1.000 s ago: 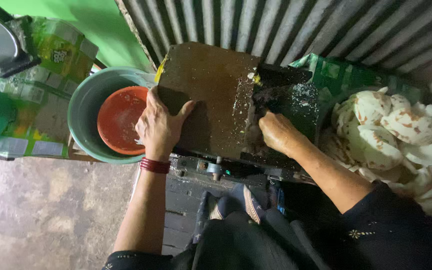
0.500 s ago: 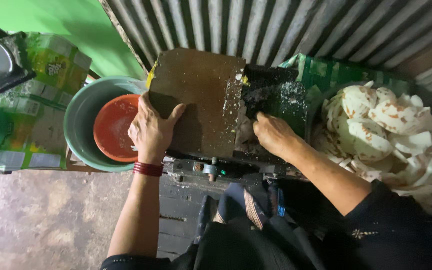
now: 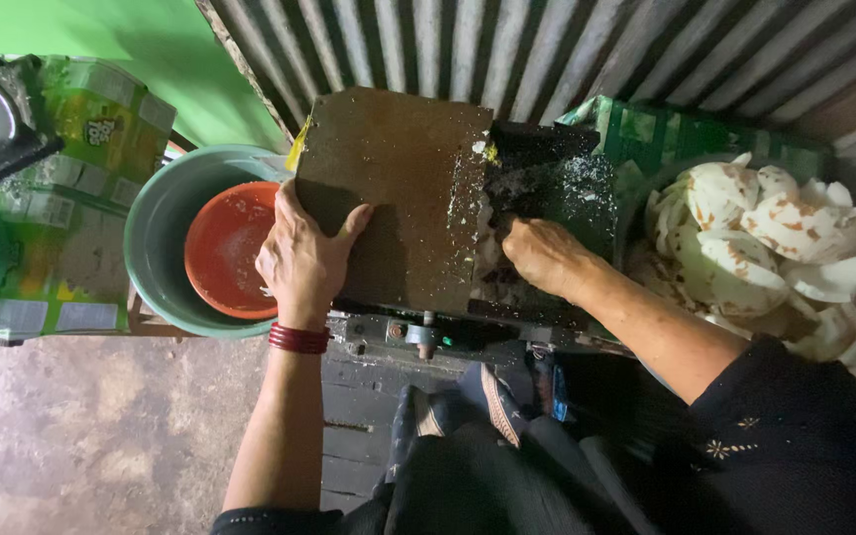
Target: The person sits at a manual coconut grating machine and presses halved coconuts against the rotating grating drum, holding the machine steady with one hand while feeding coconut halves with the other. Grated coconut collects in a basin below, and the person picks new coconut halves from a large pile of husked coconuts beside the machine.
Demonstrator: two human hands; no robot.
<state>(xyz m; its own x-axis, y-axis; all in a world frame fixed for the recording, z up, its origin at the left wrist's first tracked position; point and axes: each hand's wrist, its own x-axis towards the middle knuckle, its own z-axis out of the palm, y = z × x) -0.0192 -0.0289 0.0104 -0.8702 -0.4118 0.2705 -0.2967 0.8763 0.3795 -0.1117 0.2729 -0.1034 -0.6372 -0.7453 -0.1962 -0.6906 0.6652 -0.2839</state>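
Pressing flat on the brown metal cover [image 3: 398,188] of a grating machine, the left hand [image 3: 304,260] lies with fingers spread and the thumb reaching up onto the plate, closed on nothing, a red bangle [image 3: 298,339] at its wrist. Compared with a second ago it sits in the same place on the cover's near left edge, so it looks to be steadying the machine. The right hand [image 3: 545,256] has pushed a little further in toward the dark opening [image 3: 547,178] just past the cover's edge, its fingers curled down on what seem to be white coconut pieces [image 3: 485,238]; whether it grips one or only presses it, I cannot tell, since the fingertips are buried in shadow. That small advance suggests the feeding is under way, not finished. Beyond the right hand a heap of coconut flesh [image 3: 775,238] waits in a container whose rim is mostly hidden. Beside the left hand an orange bowl [image 3: 225,248] sits inside a grey-green basin [image 3: 156,238], flecked with white. The grating parts inside the opening cannot be made out, and the basket of coconut is cut off at the frame's edge.
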